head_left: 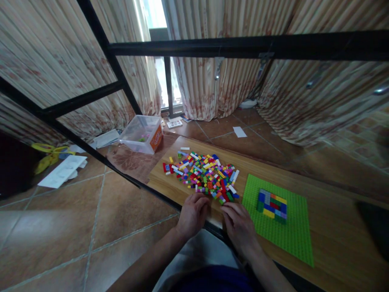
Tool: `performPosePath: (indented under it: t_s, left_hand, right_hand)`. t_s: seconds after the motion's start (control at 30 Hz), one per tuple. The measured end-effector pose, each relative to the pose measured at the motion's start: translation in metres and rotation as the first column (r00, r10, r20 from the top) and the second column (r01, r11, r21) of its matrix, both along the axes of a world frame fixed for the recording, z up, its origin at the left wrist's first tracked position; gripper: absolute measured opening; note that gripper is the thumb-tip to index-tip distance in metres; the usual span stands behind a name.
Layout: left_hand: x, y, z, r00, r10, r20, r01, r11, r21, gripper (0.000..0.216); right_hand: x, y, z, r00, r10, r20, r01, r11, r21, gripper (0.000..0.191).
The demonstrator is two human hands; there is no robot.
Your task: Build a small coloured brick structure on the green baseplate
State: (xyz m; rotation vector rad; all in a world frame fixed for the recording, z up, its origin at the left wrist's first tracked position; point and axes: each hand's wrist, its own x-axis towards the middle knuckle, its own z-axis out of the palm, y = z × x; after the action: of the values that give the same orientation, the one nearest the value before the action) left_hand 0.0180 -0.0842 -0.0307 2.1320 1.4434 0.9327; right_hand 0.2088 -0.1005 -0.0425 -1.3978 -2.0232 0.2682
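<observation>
A heap of small multicoloured toy building bricks [202, 170] is spread over the wooden tabletop. At its near edge rests my left hand [193, 214], with the fingers curled in; whatever they may hold is hidden. My right hand [239, 222] is at the heap's near right side, fingertips drawn together beside a red brick [223, 187] and some green ones. Whether a brick is between those fingers cannot be made out. Right of it, a green baseplate [296, 239] lies on the table and bears a low rectangular build of coloured bricks [272, 205].
A clear plastic bin [136, 136] with an orange label stands beyond the table's far left corner. Black metal bars [188, 49] cross above the far side. A dark object [373, 227] is at the right edge. White packaging [62, 172] lies on the tiled floor.
</observation>
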Motion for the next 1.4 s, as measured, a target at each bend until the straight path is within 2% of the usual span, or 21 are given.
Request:
performPosePath:
  t_s: [0.3,0.5,0.67,0.77,0.87,0.97,1.03,1.2,1.4]
  left_hand:
    - [0.020,0.014,-0.001,0.994,0.101,-0.030,-0.099,0.993,0.063,0.028]
    - [0.033,0.025,-0.007,0.991,0.095,-0.098,-0.082,0.989,0.127,0.020]
    - [0.030,0.022,-0.004,0.998,0.061,0.012,-0.062,0.990,0.124,0.020]
    - [0.027,0.016,0.001,0.995,0.058,0.083,-0.064,0.995,0.077,0.020]
    - [0.026,0.007,0.007,0.988,0.002,0.154,-0.005,1.000,0.016,0.022]
    - [0.028,-0.001,0.014,0.975,-0.084,0.204,0.086,0.996,-0.001,0.023]
    - [0.031,-0.005,0.019,0.968,-0.124,0.218,0.123,0.992,0.018,0.021]
    - [0.034,-0.012,0.033,0.957,-0.168,0.238,0.166,0.986,0.027,0.014]
    - [0.030,-0.020,0.041,0.944,-0.092,0.317,0.149,0.976,-0.158,0.027]
  right_hand:
    - [0.009,-0.021,0.005,0.996,-0.017,-0.087,0.016,1.000,-0.016,0.022]
    - [0.014,-0.033,0.010,0.995,-0.038,-0.091,0.035,0.999,-0.041,0.022]
    - [0.014,-0.034,0.012,0.991,-0.064,-0.118,0.058,0.997,-0.049,0.023]
    - [0.011,-0.031,0.015,0.980,-0.089,-0.176,0.070,0.991,-0.113,0.023]
    - [0.005,-0.029,0.021,0.932,-0.188,-0.312,0.099,0.955,-0.278,0.027]
    - [-0.001,-0.025,0.028,0.838,-0.329,-0.435,0.100,0.876,-0.471,0.042]
    - [-0.004,-0.021,0.035,0.775,-0.384,-0.503,0.068,0.841,-0.537,0.046]
    - [-0.007,-0.018,0.046,0.660,-0.380,-0.648,-0.053,0.837,-0.544,0.037]
    - [-0.003,-0.026,0.049,0.632,-0.359,-0.687,-0.103,0.840,-0.533,0.030]
